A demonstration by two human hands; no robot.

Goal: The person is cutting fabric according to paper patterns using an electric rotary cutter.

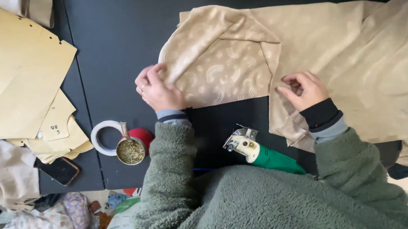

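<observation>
A beige fabric with a pale curved pattern lies spread over the black table. One corner of it is folded over at the left. My left hand pinches the folded edge of this fabric. My right hand rests on the cloth further right, fingers curled and gathering a bit of it. Between my forearms, near the table's front edge, lies an electric rotary cutter with a green body and a cream head.
Tan cardboard pattern pieces are stacked at the left. A roll of white tape, a metal cup with a straw, a red round object and a dark phone sit nearby. Fabric scraps are piled below the table.
</observation>
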